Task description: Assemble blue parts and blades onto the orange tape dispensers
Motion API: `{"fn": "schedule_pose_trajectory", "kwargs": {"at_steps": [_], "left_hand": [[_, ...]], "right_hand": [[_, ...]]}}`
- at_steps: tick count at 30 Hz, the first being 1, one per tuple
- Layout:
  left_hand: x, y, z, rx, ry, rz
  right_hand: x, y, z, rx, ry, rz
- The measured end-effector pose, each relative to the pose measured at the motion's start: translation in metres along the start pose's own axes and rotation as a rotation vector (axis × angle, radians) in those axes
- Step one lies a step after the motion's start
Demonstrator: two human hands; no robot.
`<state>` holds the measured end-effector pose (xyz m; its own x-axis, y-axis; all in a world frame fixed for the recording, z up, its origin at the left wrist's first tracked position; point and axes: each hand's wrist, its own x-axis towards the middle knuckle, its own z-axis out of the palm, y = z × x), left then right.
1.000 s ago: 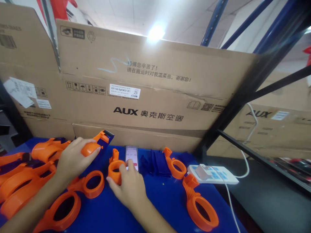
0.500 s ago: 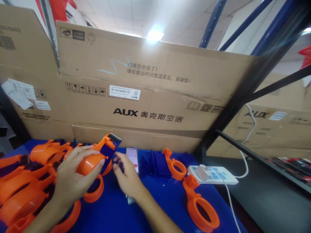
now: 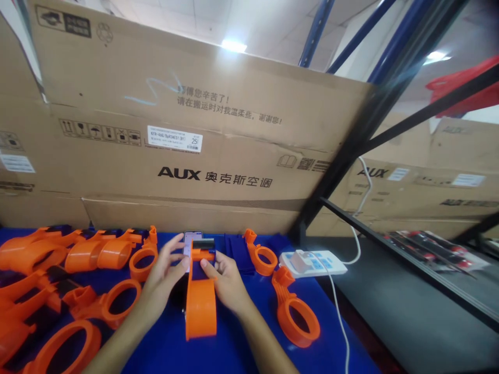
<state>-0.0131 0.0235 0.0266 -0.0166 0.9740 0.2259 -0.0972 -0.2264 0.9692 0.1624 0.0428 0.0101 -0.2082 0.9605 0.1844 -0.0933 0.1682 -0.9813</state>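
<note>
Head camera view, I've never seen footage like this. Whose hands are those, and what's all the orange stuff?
No machine here: the camera sits on a person's head, looking forward and down, so both hands are that person's own. The left hand and right hand together hold an orange tape dispenser over the blue table cover. Around it lie orange ring-shaped parts, a phone and a white power strip. A big AUX cardboard box stands behind.

Under the right hand (image 3: 228,283), blue tabletop (image 3: 249,358). Beyond it, a wall of printed cardboard boxes (image 3: 234,156). To its right, dark shelf frame (image 3: 351,145) and grey shelf (image 3: 409,322). Overhead, white ceiling (image 3: 187,15), lit lamp (image 3: 234,45).
</note>
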Motion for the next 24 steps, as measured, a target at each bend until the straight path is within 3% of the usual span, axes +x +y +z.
{"fn": "schedule_pose_trajectory", "kwargs": {"at_steps": [2, 4, 10, 18, 24], "left_hand": [[0.01, -0.007, 0.009, -0.075, -0.156, -0.108], [0.015, -0.015, 0.016, -0.141, -0.227, -0.158], [0.017, -0.037, 0.009, -0.171, -0.045, -0.136], [0.011, -0.04, 0.007, -0.158, -0.015, -0.17], [0.011, -0.042, 0.007, -0.217, -0.018, -0.19]], "right_hand": [[-0.006, 0.006, -0.006, -0.027, 0.007, 0.014], [-0.01, 0.013, -0.008, -0.065, 0.04, 0.016], [-0.011, 0.023, -0.005, -0.226, 0.096, -0.031], [-0.017, 0.015, -0.002, -0.487, 0.012, -0.106], [-0.019, 0.016, 0.003, -0.499, 0.005, -0.11]]}}
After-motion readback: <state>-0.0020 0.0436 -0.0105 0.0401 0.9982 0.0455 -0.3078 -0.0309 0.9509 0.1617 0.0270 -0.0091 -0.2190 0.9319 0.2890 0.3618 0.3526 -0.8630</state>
